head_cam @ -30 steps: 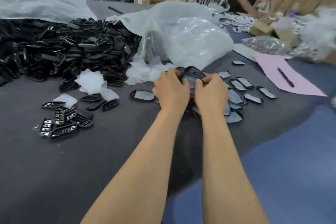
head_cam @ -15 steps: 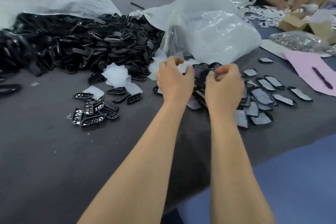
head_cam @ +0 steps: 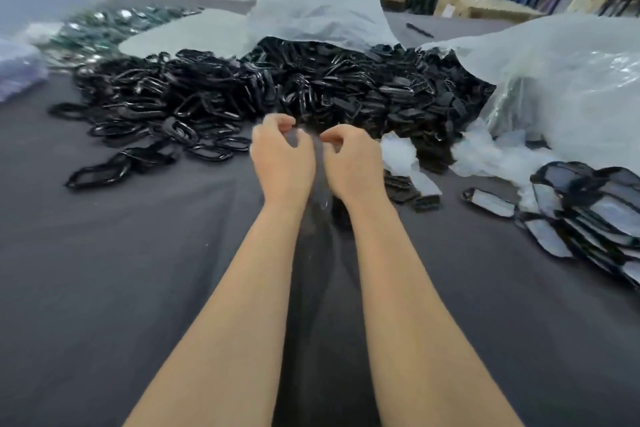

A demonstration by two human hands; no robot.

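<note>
The left hand [head_cam: 282, 156] and right hand [head_cam: 349, 163], fingers curled; whether they pinch anything cannot be told. A careless reach could spill the pile of black parts [head_cam: 277, 94] across the desk [head_cam: 104, 270].

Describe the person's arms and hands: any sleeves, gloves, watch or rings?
The left forearm and right forearm are bare down to the picture's lower edge; no sleeve shows. The left hand and right hand wear no gloves. No watch, bracelet or ring shows on the sides facing the camera.
</note>
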